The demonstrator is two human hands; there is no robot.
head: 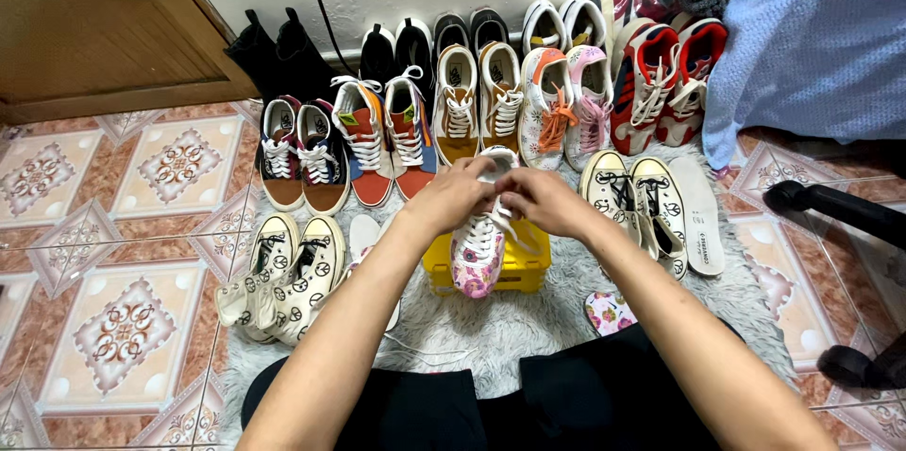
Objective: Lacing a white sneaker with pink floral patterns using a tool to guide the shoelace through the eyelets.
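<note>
Floor: grey shaggy rug [528,319], rowed shoes.
Hands: my left hand [453,196] and right hand [543,201] pinch white laces on pink floral sneaker [478,258] atop yellow plastic box [524,267].
Progress: lower eyelets laced; top unfinished.

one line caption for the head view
Both hands, left and right, hold a pink floral sneaker over a yellow plastic crate.

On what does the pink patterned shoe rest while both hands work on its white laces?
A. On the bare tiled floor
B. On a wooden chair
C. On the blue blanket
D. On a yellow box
D: the pink patterned shoe sits on top of a yellow box standing on the grey shaggy rug, while the left hand and the right hand meet at its laces.
</note>
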